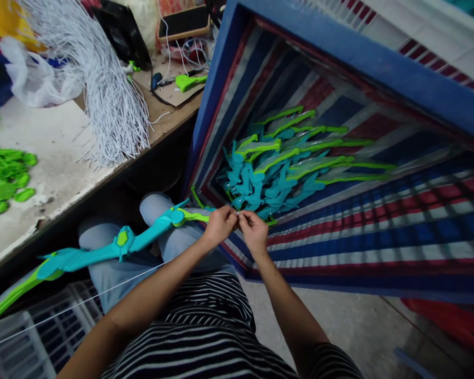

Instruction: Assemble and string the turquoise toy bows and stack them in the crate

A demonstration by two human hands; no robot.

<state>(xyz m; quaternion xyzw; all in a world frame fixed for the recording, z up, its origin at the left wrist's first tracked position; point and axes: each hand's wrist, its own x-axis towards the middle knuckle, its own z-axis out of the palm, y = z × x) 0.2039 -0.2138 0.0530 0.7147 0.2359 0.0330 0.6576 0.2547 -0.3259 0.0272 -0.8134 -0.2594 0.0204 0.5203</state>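
A teal and green toy bow (142,239) lies across my lap, running from the lower left up to my hands. Around its right-hand green tip, my left hand (220,227) is closed in a pinch. My right hand (254,231) meets it there, thumb and forefinger pressed together on a small white bit that looks like the end of the string. A white string (90,299) stretches below the bow from the lower left toward my hands. Fingers cover the bow's tip and any knot.
To the right stands a blue-framed bin (217,100) with a striped lining, holding a pile of toy bows (268,173). The worktable (59,147) at left bears a bundle of white strings (106,105), green plastic parts (3,176) and a phone (184,23). A plastic crate (35,329) sits lower left.
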